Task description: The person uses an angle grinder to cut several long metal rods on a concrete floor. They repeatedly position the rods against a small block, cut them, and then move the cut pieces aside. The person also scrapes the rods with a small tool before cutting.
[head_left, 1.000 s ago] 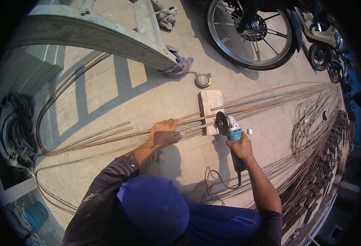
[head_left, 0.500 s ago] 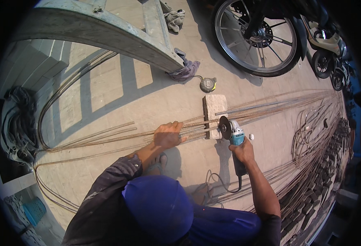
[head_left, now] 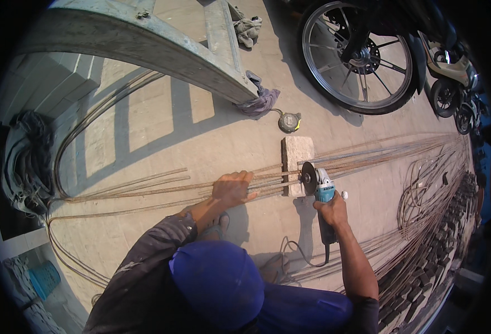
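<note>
My left hand (head_left: 232,188) presses down on a bundle of long thin steel rods (head_left: 145,189) that lie across the concrete floor. The rods pass over a small stone block (head_left: 297,153). My right hand (head_left: 332,210) grips a teal angle grinder (head_left: 321,192), its cutting disc (head_left: 308,178) standing upright against the rods at the block's right side. The grinder's black cord (head_left: 298,250) trails back toward my body. My blue cap (head_left: 217,281) fills the lower middle of the view.
A tape measure (head_left: 289,122) and a rag (head_left: 259,100) lie beyond the block. A grey metal frame (head_left: 145,47) stands at the back left, a motorcycle wheel (head_left: 359,58) at the back right. Bent rod stirrups (head_left: 435,234) are piled at the right.
The view has shifted slightly. The grinder's disc has settled closer against the rods at the block; my left hand stays pressed on the bundle.
</note>
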`<state>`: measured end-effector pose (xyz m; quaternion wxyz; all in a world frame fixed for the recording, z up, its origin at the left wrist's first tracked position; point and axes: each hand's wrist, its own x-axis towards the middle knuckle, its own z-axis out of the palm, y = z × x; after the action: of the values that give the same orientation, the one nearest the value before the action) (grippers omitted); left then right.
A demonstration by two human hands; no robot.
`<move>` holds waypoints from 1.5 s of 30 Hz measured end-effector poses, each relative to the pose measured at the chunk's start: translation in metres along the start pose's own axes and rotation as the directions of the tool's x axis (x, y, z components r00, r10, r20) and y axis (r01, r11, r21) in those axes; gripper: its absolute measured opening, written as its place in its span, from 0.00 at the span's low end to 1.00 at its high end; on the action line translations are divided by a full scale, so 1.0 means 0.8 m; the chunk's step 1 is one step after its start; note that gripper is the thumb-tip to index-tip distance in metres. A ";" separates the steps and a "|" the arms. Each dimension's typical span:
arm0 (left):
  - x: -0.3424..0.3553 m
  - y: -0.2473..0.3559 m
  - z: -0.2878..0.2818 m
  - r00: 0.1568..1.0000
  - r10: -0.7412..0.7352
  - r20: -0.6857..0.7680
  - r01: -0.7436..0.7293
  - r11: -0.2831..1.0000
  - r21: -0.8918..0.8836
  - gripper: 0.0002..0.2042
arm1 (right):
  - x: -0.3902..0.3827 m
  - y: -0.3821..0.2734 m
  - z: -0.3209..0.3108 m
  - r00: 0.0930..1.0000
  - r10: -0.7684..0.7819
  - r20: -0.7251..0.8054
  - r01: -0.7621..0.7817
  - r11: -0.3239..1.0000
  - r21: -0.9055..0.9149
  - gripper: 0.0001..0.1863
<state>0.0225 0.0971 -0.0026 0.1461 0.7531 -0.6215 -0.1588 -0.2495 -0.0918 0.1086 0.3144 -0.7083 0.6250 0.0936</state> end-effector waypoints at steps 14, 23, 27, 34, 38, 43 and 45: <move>0.003 0.002 -0.006 1.000 0.012 0.011 -0.012 1.000 -0.018 0.25 | 0.009 -0.004 0.001 1.000 -0.013 0.000 0.013 1.000 -0.013 0.33; -0.002 0.000 -0.001 0.998 0.052 -0.034 -0.051 0.999 0.012 0.25 | 0.006 -0.013 -0.004 1.000 -0.015 0.021 0.015 1.000 -0.006 0.33; -0.004 -0.001 0.002 0.999 0.037 -0.030 -0.037 0.999 0.008 0.28 | 0.003 -0.021 -0.008 0.999 -0.020 0.029 0.020 1.000 0.005 0.33; -0.005 -0.001 0.003 1.000 0.014 -0.024 -0.015 1.000 -0.017 0.28 | -0.009 -0.018 -0.010 0.998 0.054 0.025 -0.053 0.997 -0.054 0.34; -0.005 0.000 0.003 0.999 0.013 -0.043 -0.015 0.999 -0.051 0.28 | -0.015 -0.003 -0.007 0.999 0.033 0.024 -0.033 0.999 -0.021 0.35; -0.005 0.001 0.001 0.999 0.014 -0.051 -0.015 1.000 -0.024 0.27 | -0.012 0.007 -0.001 0.998 0.046 0.036 -0.045 0.998 -0.042 0.36; -0.005 0.000 0.001 0.998 0.016 -0.059 -0.017 1.000 -0.020 0.28 | -0.012 0.009 -0.001 0.998 0.043 0.040 -0.041 0.998 -0.046 0.36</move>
<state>0.0216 0.1007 -0.0027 0.1735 0.7507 -0.6215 -0.1415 -0.2588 -0.0846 0.1122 0.3090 -0.6999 0.6310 0.1286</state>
